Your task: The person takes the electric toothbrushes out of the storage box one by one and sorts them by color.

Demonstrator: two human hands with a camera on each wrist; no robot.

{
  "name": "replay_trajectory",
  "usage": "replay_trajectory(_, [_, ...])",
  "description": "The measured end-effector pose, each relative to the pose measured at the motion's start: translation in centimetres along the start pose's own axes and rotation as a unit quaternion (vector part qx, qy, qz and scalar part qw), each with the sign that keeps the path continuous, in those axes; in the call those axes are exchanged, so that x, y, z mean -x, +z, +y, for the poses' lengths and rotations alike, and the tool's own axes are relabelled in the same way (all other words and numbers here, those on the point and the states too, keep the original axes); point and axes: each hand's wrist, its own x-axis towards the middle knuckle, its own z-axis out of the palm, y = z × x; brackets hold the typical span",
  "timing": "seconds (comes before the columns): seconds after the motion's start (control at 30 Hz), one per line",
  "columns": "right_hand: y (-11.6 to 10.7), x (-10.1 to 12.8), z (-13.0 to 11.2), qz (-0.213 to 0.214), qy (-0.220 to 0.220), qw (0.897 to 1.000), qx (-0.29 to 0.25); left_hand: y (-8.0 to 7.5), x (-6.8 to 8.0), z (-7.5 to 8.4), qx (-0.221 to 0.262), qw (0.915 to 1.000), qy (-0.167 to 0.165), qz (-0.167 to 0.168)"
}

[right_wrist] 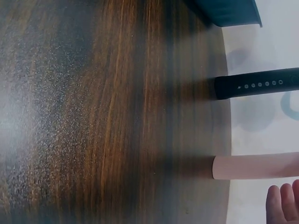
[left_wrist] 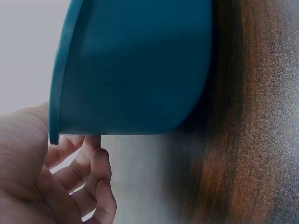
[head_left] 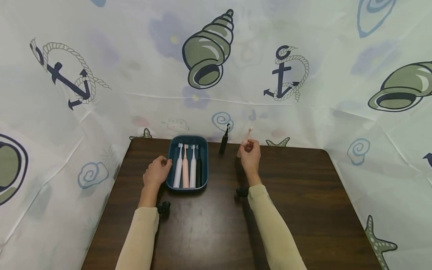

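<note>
Your left hand (head_left: 156, 171) rests on the worktop (head_left: 303, 195) against the left side of the blue tray (head_left: 203, 150), fingers loosely curled at its rim without closing round it. Your right hand (head_left: 250, 153) sits a little farther back, fingers curled about the upper part of the pink toothbrush (head_left: 243, 142), which stands upright on its base near the back edge, long axis vertical, brush head up. Just left of it the black toothbrush (head_left: 224, 140) stands upright too, apart from your hand. In the tray four toothbrushes (head_left: 188, 167) lie side by side, heads pointing away from you: white, pink, white and black. Behind hangs the printed curtain (head_left: 209, 52).
</note>
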Motion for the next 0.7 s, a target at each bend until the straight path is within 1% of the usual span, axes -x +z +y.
replay_trajectory(0.23, [-0.5,0.4,-0.8,0.004,-0.012,1.000,0.004,0.0,0.0,0.2,0.002,1.0000,0.000,-0.001])
replay_trajectory(0.53, [-0.5,1.2,-1.7,0.024,-0.005,0.999,0.025,0.0,0.1,0.6,0.010,0.9999,0.003,-0.001])
replay_trajectory(0.6, [-0.4,1.6,-1.8,0.020,-0.009,0.999,0.023,0.0,0.1,0.6,0.010,0.9999,0.002,-0.002])
replay_trajectory(0.7, [0.0,2.6,-2.1,0.002,-0.014,1.000,0.011,0.0,0.2,0.5,0.010,0.9999,-0.002,-0.002])
